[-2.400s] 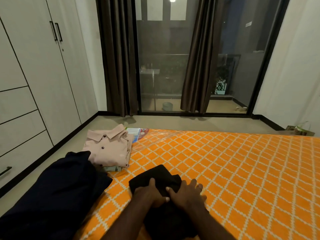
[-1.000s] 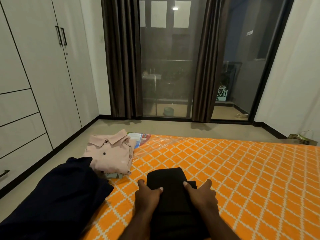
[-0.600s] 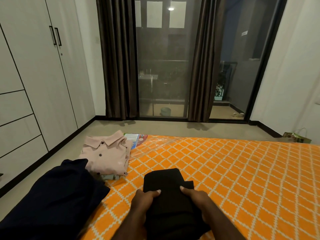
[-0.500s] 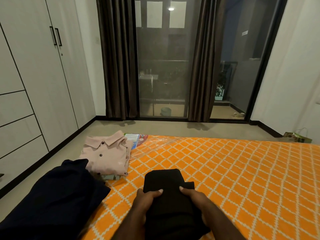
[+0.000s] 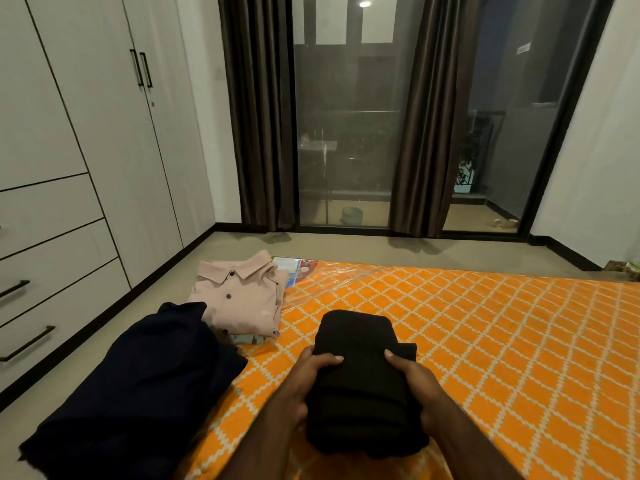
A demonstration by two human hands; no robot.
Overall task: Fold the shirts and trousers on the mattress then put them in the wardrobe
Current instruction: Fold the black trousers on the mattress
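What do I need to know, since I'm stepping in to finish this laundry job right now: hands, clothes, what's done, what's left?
Left hand: grips the left side of the folded black garment.
Right hand: grips its right side.
The garment is low over the orange mattress.
The pink shirt lies folded at the mattress's far left corner.
The navy garment lies loose at the left edge, not folded.
The wardrobe doors are shut.
Done: black garment and pink shirt folded.
Left: fold the navy garment, then put everything in the wardrobe.
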